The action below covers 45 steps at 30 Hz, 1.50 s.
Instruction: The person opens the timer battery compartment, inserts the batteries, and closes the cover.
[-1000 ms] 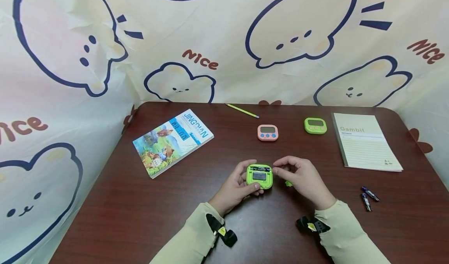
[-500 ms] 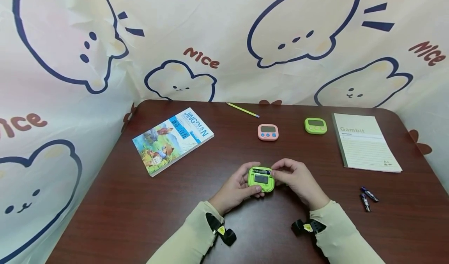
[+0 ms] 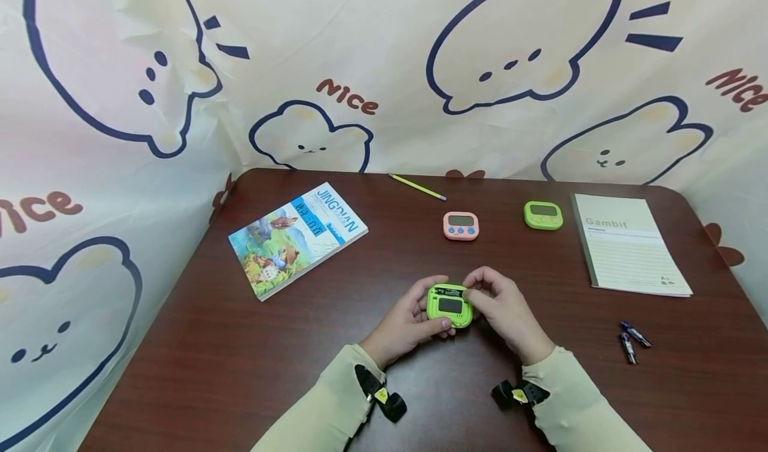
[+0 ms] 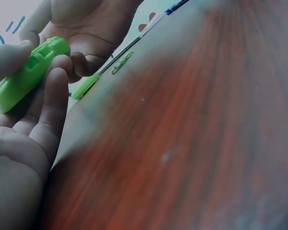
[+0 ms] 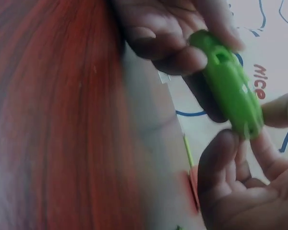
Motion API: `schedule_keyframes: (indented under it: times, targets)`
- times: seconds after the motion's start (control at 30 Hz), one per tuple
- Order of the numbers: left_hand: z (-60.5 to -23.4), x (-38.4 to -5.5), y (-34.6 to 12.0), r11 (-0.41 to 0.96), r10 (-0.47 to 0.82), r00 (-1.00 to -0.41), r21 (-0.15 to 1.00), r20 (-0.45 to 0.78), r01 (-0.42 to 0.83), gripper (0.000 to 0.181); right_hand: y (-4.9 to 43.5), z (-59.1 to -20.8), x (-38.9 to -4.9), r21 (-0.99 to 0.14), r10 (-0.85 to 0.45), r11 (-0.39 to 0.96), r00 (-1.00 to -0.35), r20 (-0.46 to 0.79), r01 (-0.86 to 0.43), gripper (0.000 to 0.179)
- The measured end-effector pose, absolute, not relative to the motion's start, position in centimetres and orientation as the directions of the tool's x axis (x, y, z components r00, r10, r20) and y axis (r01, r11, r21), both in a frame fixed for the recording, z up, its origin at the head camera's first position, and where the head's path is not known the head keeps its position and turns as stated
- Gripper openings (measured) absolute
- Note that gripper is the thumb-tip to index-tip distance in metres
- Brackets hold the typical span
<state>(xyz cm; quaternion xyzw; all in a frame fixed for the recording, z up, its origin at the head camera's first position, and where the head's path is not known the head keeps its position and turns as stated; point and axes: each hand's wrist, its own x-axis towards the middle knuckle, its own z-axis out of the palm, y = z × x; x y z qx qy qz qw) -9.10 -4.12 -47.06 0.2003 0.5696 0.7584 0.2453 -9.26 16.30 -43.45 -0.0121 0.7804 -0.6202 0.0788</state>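
Observation:
A green digital timer (image 3: 450, 305), with a dark slot along its far edge that appears to hold a battery, is tilted up above the table. My left hand (image 3: 411, 319) grips its left side, thumb across the lower front and fingers behind. At the far right corner, beside the slot, the thumb and index finger of my right hand (image 3: 507, 309) pinch the timer. The right wrist view shows the timer (image 5: 233, 88) edge-on between both hands. A small green piece (image 4: 122, 62) lies on the table in the left wrist view; from the head view my right hand hides it.
Two dark batteries (image 3: 628, 349) lie at the right of the brown table (image 3: 252, 372). Farther back are a pink timer (image 3: 461, 226), another green timer (image 3: 543, 216) and a pencil (image 3: 418, 187). A picture-covered book (image 3: 297, 239) lies left, a notepad (image 3: 633, 245) right.
My right hand has moved left onto the timer's corner, covering the small green piece seen beside it earlier. The timer has shifted slightly right in my left hand's grip.

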Motion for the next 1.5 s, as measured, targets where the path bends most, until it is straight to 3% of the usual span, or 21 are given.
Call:
schedule_keyframes:
  times: [0.47, 0.77, 0.97, 1.5]
  targets:
    - [-46.9, -9.4, -4.3, -0.236, 0.590, -0.807, 0.958, 0.005, -0.166, 0.080, 17.8, -44.5, -9.0, -0.957, -0.290, 0.286, -0.956, -0.036, -0.051, 0.043]
    - [-47.1, -9.1, -4.2, -0.159, 0.521, -0.853, 0.979, -0.026, -0.127, 0.089, 17.2, -45.2, -8.1, -0.987, -0.341, 0.149, -0.940, 0.011, -0.065, 0.068]
    - [-46.9, -8.9, -3.8, -0.151, 0.461, -0.888, 0.984, -0.011, -0.090, 0.082, 16.4, -45.4, -7.8, -0.996, -0.313, 0.073, -0.949, 0.034, -0.060, 0.069]
    - [-47.2, -8.8, -3.7, -0.214, 0.458, -0.887, 0.976, 0.059, -0.046, 0.068, 16.9, -44.8, -7.8, -0.988, -0.287, 0.135, -0.958, 0.029, -0.071, 0.068]
